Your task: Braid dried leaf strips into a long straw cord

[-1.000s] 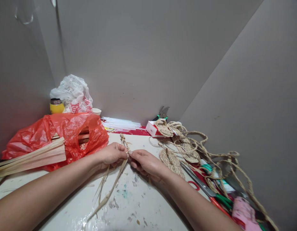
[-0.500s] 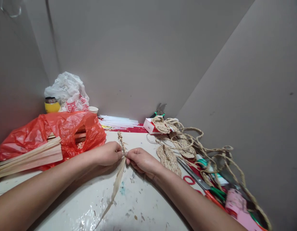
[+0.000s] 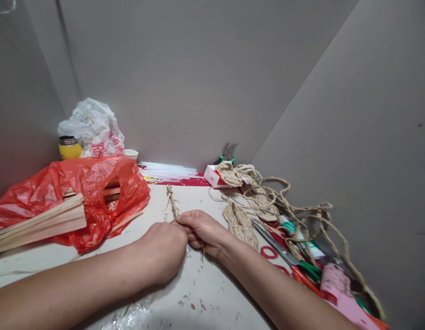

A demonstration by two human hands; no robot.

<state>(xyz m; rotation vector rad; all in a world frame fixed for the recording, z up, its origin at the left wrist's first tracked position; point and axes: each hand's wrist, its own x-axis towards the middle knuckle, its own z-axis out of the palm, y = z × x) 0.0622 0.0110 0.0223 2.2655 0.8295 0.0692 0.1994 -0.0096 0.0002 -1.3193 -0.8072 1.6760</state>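
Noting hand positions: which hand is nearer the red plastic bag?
Left. The left hand is to the right of the red plastic bag and closer to the camera; the right hand is farther right, beside the left hand.

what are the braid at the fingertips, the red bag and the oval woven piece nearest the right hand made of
Braid: probably dried plant fibre, matt and straw-coloured, with stray ends sticking out.
Red bag: most likely thin plastic film, glossy, with bright highlights along its crinkles.
Oval woven piece: seemingly plant-fibre cord, dull tan, its rough rows visible.
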